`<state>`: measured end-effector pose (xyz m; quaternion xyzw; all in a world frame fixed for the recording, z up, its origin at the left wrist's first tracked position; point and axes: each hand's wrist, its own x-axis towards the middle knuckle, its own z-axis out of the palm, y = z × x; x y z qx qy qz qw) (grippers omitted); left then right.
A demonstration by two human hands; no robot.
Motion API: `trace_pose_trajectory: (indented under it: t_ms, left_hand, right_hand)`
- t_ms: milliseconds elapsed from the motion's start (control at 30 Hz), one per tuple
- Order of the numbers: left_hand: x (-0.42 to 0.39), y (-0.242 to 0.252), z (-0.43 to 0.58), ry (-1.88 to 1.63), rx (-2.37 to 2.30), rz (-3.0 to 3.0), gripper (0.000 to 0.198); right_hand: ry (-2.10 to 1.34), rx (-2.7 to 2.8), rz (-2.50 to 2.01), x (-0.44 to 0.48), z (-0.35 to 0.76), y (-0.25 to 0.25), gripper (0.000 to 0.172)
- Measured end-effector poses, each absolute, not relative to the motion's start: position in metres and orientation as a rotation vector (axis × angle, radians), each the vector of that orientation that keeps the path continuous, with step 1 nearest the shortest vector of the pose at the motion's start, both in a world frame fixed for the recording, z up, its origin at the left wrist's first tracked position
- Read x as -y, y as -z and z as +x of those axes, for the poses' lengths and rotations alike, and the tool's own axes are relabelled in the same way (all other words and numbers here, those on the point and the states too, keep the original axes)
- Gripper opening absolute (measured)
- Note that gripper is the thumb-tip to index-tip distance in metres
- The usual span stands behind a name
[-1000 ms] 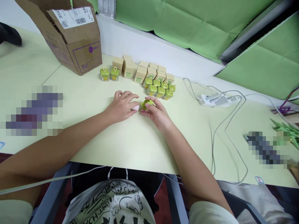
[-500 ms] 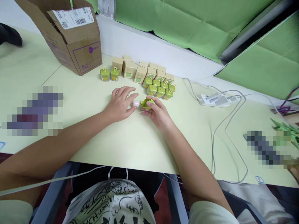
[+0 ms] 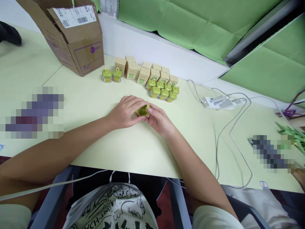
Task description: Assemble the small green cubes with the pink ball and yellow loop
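While white fabric with black drawings shows below the near edge of the pale table, both bare hands meet above the tabletop around a small, hollow green piece, its opening facing the person. The right hand pinches its rim, thumb at the edge; the left hand curves about its other side, fingers above and thumb below, though whether these press on it I cannot tell. Beyond them, seven green-lidded jars stand clustered, with two similar jars apart to the left. Small cardboard boxes stand behind, near a large open carton. Farthest back, green sheeting hangs above a white wall.
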<state>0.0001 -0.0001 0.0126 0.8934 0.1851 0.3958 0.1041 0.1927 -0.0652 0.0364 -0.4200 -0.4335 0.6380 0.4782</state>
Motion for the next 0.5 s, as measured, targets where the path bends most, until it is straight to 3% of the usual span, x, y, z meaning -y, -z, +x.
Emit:
trace_pose_trajectory:
  t_ms: [233,500]
  left_hand:
    - [0.001,-0.015,0.000,-1.228,-0.482,2.564,0.043]
    - [0.002,-0.016,0.000,-1.221,-0.469,2.560,0.041]
  right_hand:
    - [-1.418,0.975,-1.145,0.058,0.199,-0.031,0.034]
    - [-1.438,0.937,-1.141,0.058,0.205,-0.031,0.040]
